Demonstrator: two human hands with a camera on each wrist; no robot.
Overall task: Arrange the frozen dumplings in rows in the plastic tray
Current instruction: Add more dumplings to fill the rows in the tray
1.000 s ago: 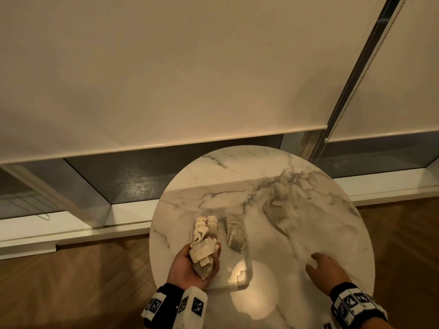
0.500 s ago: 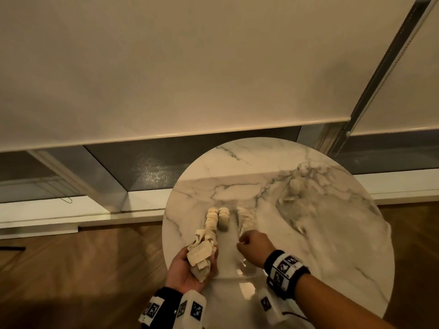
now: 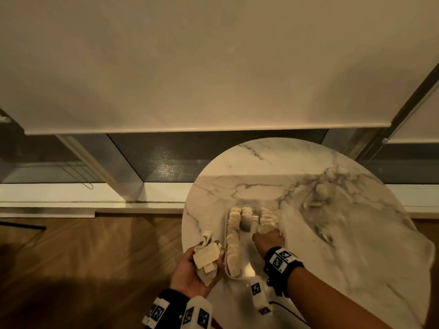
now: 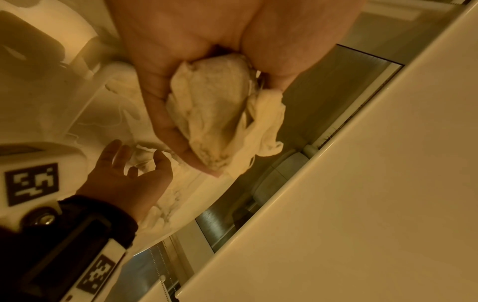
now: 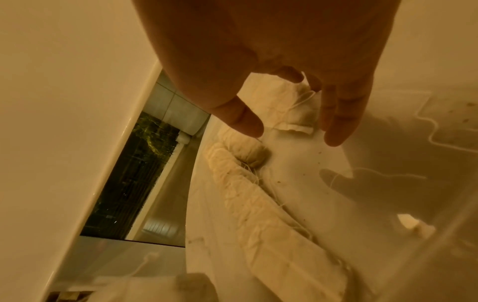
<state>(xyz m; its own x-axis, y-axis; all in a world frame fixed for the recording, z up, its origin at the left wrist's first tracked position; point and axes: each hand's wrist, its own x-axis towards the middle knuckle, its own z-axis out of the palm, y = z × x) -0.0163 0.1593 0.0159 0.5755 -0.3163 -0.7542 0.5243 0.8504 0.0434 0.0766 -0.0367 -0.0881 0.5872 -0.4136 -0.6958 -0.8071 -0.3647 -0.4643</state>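
Third row filling up in the tray (image 3: 247, 276)

Your left hand (image 3: 190, 269) cups spare dumplings (image 3: 206, 257); right hand (image 3: 268, 238), fingers loose/open, hovers over a placed one. They look soft, light, prob. squashy — pinch by the sides.

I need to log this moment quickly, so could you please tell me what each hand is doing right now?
Left hand: holding a bunch of dumplings.
Right hand: open, fingers spread over the dumplings in the tray, gripping nothing.
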